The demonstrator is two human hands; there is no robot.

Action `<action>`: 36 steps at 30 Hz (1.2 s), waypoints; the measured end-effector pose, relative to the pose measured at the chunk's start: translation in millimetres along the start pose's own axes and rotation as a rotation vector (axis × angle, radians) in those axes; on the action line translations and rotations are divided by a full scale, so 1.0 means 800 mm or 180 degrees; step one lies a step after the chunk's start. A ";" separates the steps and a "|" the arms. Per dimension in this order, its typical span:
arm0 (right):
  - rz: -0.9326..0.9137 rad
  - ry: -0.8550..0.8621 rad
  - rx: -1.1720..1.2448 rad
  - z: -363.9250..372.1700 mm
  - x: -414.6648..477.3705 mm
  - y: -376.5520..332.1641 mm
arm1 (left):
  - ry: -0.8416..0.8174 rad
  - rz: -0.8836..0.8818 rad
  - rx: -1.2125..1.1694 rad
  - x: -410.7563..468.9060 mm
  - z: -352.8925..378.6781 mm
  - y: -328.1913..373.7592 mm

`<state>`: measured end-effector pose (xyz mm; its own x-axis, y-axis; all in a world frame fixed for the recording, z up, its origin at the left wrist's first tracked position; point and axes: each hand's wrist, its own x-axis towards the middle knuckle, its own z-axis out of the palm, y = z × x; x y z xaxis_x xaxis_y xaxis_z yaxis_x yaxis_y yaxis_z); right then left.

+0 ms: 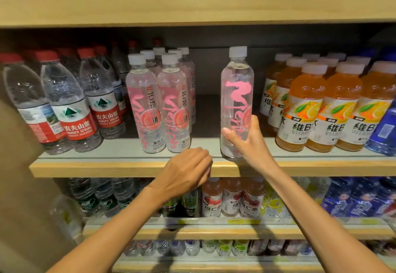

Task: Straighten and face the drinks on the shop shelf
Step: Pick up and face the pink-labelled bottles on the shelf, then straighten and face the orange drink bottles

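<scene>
A clear bottle with pink lettering and a white cap stands upright near the front edge of the middle shelf. My right hand grips its lower part, thumb on the left side. The bottle's label is turned away from the front. To its left stand several matching pink-label bottles in rows, labels facing forward, with a gap between them and the held bottle. My left hand hangs in front of the shelf edge, fingers loosely curled, holding nothing.
Red-cap water bottles fill the shelf's left side, orange vitamin drinks the right, with a blue bottle at the far right. The shelf above overhangs closely. Lower shelves hold more drinks.
</scene>
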<state>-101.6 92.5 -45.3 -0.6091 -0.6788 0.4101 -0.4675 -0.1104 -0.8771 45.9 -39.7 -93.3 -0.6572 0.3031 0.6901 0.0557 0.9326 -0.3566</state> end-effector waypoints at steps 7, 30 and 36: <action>0.0139 -0.0079 0.0134 0.037 0.011 0.016 | -0.0089 0.0676 0.0358 -0.037 0.009 -0.034; 0.0186 -0.0226 -0.0115 0.078 0.023 0.006 | 0.0023 0.0655 0.0345 -0.037 0.010 -0.031; 0.0114 0.0234 -0.0026 0.035 -0.006 0.002 | 0.0108 0.0380 0.0113 -0.022 0.011 -0.014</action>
<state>-81.1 75.4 -55.7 -0.6708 -0.6270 0.3962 -0.4497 -0.0810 -0.8895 50.5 -57.6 -107.0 -0.6216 0.4187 0.6621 0.1051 0.8821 -0.4592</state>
